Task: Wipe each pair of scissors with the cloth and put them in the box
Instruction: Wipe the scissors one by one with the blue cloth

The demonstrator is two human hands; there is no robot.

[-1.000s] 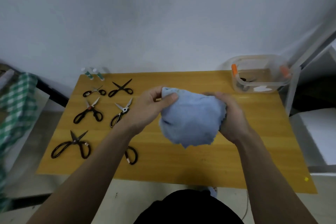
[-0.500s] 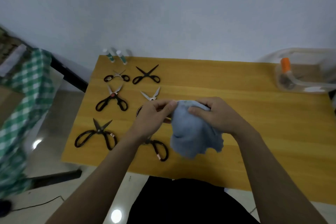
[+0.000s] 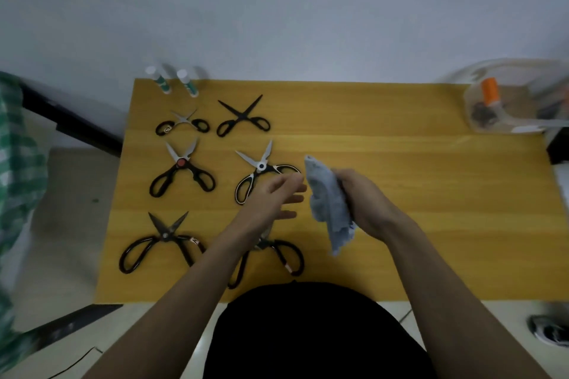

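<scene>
Reaching for the next pair of scissors

The left hand (image 3: 274, 197), fingers loose and empty, hovers over the white-handled scissors (image 3: 261, 171) on the counter (image 3: 400, 194); the right hand (image 3: 366, 203) grips the cloth (image 3: 326, 203). Their splayed blades could nick a careless grab.

Six open scissors (image 3: 261, 169) are laid left of a bunched blue cloth (image 3: 328, 203); a clear box (image 3: 520, 101) is set far right.

L hand (image 3: 274, 197) open; R grip (image 3: 363, 197) clenched.
</scene>
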